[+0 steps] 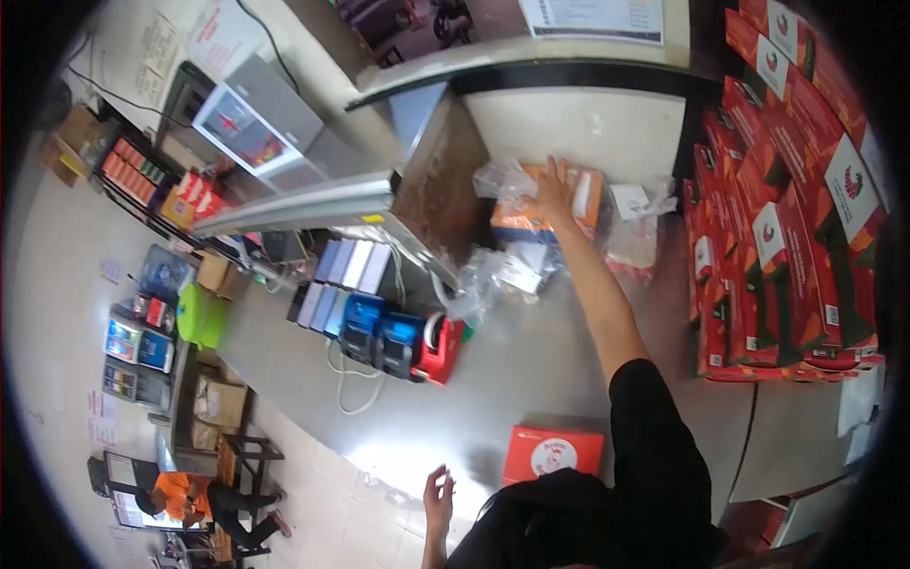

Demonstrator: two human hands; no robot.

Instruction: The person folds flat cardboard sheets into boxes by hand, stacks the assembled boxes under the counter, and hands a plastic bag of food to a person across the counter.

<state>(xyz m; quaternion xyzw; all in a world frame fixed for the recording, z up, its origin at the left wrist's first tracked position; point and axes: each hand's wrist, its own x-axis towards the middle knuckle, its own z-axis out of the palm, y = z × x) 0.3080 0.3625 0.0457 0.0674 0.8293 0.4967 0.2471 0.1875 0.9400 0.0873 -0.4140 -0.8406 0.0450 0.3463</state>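
The right hand (555, 194) has its fingers spread apart, reaching over the top of an orange box with a blue lower side (517, 220); whether the fingertips press on it or hover just above, I cannot tell. The left hand (438, 503) hangs low beside the near left edge of the grey metal surface (540, 351), its fingers loosely bent and partly open. The orange box sits by the far edge of the surface, against a pale wall panel (588, 123), with crumpled clear plastic (502, 180) at its left end. Just nearer lies a clear plastic bag with a white label (524, 268), and to the right, a clear plastic-wrapped pack with a white top (630, 204). Toward the left edge stand blue-and-black devices (379, 334) and, beside them, a red device (445, 349). A flat red box with a round white emblem (552, 455) lies at the near edge, and tall stacks of red printed cartons (777, 247) line the right edge.
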